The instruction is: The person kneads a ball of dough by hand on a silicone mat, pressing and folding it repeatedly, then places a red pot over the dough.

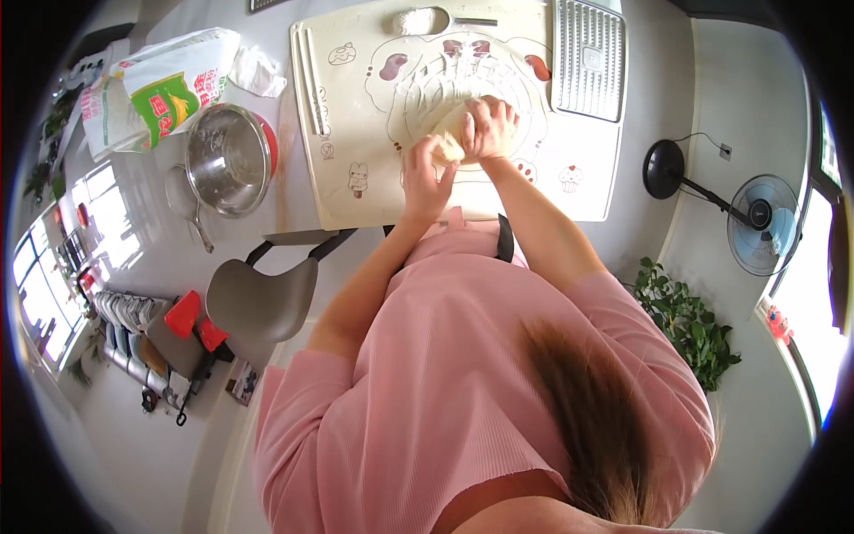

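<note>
A pale lump of dough (448, 125) lies on a cream baking mat (574, 150) printed with cartoon figures. My right hand (492, 128) grips its right side from above, fingers bent over it. At the near end, my left hand (425, 179) holds a folded part of the dough between thumb and fingers. Both palms hide some of the lump. White flour streaks (437, 80) cover the mat just beyond. Farther back rests a scoop (432, 21) of white powder with a dark handle.
A ridged metal tray (590, 63) overlaps the mat's right corner; chopsticks (308, 83) lie along its left side. Left of it stand a steel bowl (228, 160), a large spoon (181, 193) and a plastic flour bag (163, 100). A chair (263, 300) is at the table's near side.
</note>
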`<state>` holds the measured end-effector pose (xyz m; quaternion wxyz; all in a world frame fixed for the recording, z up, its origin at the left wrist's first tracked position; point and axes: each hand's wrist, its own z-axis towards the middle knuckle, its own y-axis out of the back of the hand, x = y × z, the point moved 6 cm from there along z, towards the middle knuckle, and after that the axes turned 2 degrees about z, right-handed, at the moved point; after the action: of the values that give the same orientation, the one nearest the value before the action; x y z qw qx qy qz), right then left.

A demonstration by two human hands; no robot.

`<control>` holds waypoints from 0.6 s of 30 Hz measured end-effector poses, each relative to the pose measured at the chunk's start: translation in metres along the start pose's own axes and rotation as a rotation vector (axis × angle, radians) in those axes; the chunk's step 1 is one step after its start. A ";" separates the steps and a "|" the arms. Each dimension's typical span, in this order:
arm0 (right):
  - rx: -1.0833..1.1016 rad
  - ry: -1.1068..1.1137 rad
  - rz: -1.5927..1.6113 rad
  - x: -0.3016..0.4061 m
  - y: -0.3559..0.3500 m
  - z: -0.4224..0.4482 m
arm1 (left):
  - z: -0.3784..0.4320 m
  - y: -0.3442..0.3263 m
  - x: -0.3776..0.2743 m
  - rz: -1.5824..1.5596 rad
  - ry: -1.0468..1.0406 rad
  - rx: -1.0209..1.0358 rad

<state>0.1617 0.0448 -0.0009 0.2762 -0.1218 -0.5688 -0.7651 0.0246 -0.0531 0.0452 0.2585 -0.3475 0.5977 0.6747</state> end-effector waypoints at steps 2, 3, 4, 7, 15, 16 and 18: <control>0.058 -0.032 -0.045 0.001 -0.005 0.008 | -0.003 -0.006 0.033 -0.032 0.247 -0.109; 0.105 -0.044 -0.080 0.005 -0.009 0.013 | -0.006 -0.012 0.051 -0.031 0.263 -0.123; 0.110 -0.038 -0.063 0.006 -0.014 0.018 | -0.006 -0.021 0.070 -0.211 0.418 -0.046; 0.125 -0.051 -0.071 -0.007 -0.020 0.020 | 0.001 -0.040 0.075 -0.389 0.571 0.066; 0.180 -0.099 -0.010 -0.003 -0.046 0.042 | 0.021 -0.046 0.078 -0.385 0.504 -0.163; 0.236 -0.158 -0.028 -0.002 -0.053 0.043 | 0.026 -0.042 0.076 -0.488 0.576 -0.203; 0.258 -0.230 -0.066 -0.023 -0.064 0.048 | 0.050 -0.034 0.071 -0.449 0.733 -0.093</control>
<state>0.1385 0.1093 -0.0488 0.1972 -0.1534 -0.6938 -0.6754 -0.0022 -0.0032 -0.0288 0.1536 -0.6969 0.5284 0.4600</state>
